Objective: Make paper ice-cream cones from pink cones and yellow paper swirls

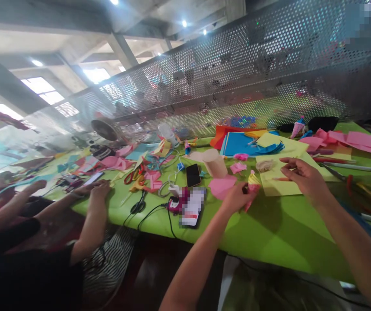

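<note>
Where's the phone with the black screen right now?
In the head view, the black-screened phone lies left of the beige cup, on the green table.

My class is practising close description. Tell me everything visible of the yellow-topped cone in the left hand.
The cone looks like paper: a pink body narrowing downwards, with a yellow swirl rising to a peak. It is nearly upright, leaning slightly, held in the fingers of the left hand at the green table. Whether its tip touches the table is unclear.
</note>
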The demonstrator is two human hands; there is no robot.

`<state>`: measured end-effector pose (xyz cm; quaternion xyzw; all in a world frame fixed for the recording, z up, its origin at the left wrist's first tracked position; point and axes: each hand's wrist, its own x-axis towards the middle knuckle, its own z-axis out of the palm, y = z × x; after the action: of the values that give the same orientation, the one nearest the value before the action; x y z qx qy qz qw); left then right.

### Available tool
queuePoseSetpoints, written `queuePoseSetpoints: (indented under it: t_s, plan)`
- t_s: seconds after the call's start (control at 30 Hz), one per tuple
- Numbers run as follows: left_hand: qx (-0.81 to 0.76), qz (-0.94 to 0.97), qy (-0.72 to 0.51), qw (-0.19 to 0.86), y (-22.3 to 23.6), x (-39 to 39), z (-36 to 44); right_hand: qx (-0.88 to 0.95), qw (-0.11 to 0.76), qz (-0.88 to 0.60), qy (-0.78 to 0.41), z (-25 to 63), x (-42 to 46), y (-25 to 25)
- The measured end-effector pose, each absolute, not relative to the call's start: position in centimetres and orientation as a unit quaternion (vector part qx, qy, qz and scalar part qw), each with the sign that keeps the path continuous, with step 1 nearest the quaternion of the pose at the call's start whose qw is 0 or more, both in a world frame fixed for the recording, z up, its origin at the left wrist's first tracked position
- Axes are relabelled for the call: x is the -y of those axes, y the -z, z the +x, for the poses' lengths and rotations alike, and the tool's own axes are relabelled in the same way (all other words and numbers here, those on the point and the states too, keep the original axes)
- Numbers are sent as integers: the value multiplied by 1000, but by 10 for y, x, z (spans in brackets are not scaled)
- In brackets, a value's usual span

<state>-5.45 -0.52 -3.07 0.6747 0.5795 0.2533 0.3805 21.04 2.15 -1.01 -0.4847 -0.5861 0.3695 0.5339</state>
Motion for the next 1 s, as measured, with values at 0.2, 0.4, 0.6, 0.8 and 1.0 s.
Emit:
queuePoseSetpoints:
  t_s: [0.2,0.4,0.6,0.8,1.0]
  plan:
    - [-614,711,-196,281,21,17,-52,584,527,-482,-385,212,-19,8]
    - [-638,728,-159,194,9,15,-57,578,526,-487,-390,214,-17,4]
    - [-646,736,-154,130,-8,-21,-70,570,533,-485,-394,213,-14,0]
    - [-637,754,-141,76,-15,-75,-72,568,537,-481,-397,213,-15,4]
    - [-643,759,-81,65,-2,-98,-65,575,530,-491,-384,214,-8,-4]
